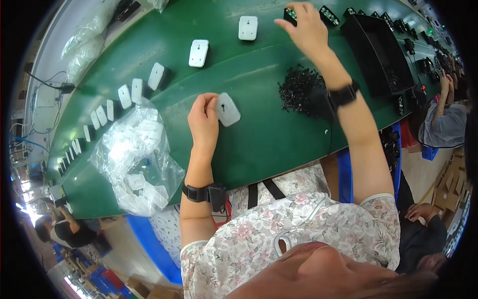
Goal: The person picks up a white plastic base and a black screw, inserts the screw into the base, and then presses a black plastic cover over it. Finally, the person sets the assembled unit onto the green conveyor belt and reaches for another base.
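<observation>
My left hand is closed, thumb and fingers pinching the left edge of a pale white plastic cover, a rounded rectangle with a small dark mark near its middle. My right hand reaches to the far side of the table, thumb stretched out to the left and apart from the fingers. Beneath its fingers shows a black housing with a green circuit board, partly hidden by the hand. A similar black housing lies just right of it. Near my right forearm is a pile of small black parts.
White-faced units stand in a curved row along the far and left side of the green table. A clear plastic bag of white covers lies at left. A black bin stands at right. Other people sit nearby.
</observation>
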The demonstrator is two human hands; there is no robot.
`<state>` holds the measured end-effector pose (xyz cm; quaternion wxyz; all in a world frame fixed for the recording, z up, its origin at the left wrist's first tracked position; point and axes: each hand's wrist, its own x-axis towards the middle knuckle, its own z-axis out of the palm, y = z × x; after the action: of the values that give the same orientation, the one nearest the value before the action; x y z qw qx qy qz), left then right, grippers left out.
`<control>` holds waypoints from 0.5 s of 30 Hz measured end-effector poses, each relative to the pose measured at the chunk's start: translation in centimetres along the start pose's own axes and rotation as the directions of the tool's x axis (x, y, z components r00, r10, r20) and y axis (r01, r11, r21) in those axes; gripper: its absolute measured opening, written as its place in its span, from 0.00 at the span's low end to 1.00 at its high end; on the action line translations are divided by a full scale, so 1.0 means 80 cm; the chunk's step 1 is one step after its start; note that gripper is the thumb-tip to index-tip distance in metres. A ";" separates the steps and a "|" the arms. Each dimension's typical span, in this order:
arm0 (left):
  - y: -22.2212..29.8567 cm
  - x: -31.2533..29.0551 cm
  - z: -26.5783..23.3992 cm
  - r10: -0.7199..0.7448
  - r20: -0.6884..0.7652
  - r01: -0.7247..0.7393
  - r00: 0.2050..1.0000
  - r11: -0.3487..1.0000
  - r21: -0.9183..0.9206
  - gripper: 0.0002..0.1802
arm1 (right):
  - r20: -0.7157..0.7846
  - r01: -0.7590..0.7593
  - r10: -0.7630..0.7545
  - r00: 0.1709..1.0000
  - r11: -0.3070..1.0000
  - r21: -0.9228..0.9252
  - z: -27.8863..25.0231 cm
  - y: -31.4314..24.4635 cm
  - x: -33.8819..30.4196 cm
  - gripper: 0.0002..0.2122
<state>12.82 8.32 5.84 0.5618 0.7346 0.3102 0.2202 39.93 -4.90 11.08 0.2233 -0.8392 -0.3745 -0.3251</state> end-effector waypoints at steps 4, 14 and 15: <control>0.000 -0.001 0.010 0.329 -0.011 -0.297 0.944 0.866 0.402 0.05 | 0.012 0.063 -0.070 0.997 0.954 0.293 0.057 0.085 0.028 0.28; 0.011 -0.033 0.017 0.407 0.139 -0.345 0.903 0.493 0.799 0.41 | 0.544 -0.459 -0.050 0.838 0.474 0.751 -0.005 -0.042 -0.044 0.18; 0.010 -0.034 0.015 0.394 0.128 -0.327 0.910 0.492 0.807 0.41 | 0.571 -0.473 -0.089 0.816 0.467 0.747 -0.016 -0.058 -0.058 0.18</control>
<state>11.88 5.45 6.37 0.0905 0.9483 0.2358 0.1920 33.54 -5.06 9.23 0.5364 -0.7024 -0.4294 0.1858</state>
